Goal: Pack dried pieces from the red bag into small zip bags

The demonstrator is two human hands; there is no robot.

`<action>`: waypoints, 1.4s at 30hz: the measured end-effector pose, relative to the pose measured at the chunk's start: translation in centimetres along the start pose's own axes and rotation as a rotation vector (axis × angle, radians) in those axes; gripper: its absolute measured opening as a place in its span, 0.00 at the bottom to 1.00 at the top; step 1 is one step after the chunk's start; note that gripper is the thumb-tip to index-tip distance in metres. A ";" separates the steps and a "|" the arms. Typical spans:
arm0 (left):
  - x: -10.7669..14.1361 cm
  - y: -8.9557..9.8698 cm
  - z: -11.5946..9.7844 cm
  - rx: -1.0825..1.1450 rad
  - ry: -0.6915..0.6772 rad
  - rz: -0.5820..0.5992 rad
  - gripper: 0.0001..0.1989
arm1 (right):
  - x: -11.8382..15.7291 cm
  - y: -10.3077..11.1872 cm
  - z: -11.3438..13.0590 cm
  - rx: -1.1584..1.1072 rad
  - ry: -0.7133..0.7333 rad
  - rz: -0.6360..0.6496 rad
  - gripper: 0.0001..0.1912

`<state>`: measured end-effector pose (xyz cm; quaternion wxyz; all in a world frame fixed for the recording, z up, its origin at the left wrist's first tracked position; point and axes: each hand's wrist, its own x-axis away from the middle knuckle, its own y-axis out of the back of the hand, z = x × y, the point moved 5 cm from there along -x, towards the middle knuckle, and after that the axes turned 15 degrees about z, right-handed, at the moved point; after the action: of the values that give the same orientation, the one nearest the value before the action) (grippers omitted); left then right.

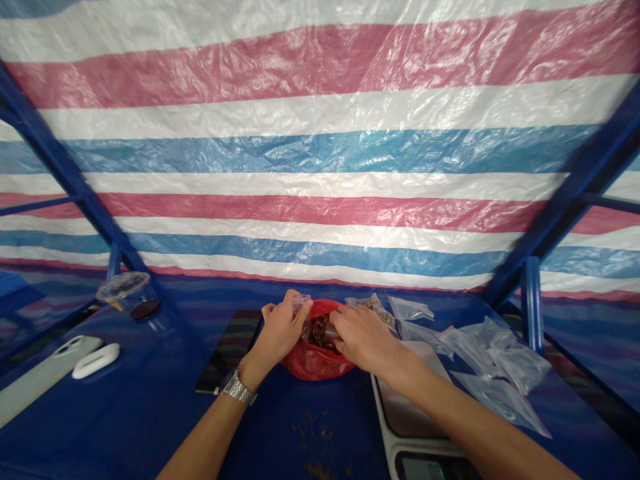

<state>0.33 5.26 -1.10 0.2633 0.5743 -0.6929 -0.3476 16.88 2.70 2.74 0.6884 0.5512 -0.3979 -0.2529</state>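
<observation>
A red plastic bag (320,365) stands with its mouth spread, holding small brown dried pieces (320,331). Over its left rim, my left hand (285,327) pinches a small clear plastic bag (302,307); a metal watch is on that wrist. My right hand (363,335) reaches over the right rim with fingers curled round a translucent cup-like piece (331,335), partly hidden by the fingers. Under my right forearm lies a kitchen scale (413,407) with a steel plate and a display at its near end.
Several clear zip bags (493,353) lie at the right, and a filled bag (374,307) sits behind my right hand. Leftward are a dark phone (230,350), a white earbud case (97,361), a pale phone (50,377) and a clear plastic cup (129,290). Brown crumbs dot the blue table.
</observation>
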 end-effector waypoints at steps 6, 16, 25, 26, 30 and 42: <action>-0.4 -0.5 0.2 0.434 -0.117 0.025 0.22 | -0.6 -0.3 0.2 -0.056 0.011 -0.033 0.12; -0.1 0.4 -0.9 0.532 -0.154 0.020 0.22 | -1.0 -1.1 0.3 -0.212 0.098 -0.064 0.16; -0.4 2.3 0.4 0.407 -0.207 -0.089 0.19 | -1.1 -0.3 -2.1 -0.692 0.308 -0.039 0.10; -0.4 2.3 0.2 0.399 -0.214 -0.062 0.19 | -0.9 0.1 -2.5 -0.734 0.337 -0.035 0.09; 0.1 1.4 -0.5 0.330 -0.233 0.055 0.21 | 0.1 1.8 -3.9 -0.799 0.398 -0.093 0.08; 0.8 -0.6 -1.9 0.123 -0.276 0.062 0.23 | 1.8 4.2 -1.2 -0.240 0.237 -0.434 0.18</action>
<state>1.98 4.11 -0.42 0.1405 0.5146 -0.7598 -0.3717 18.55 3.07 7.20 0.7203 0.5636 -0.1545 -0.3736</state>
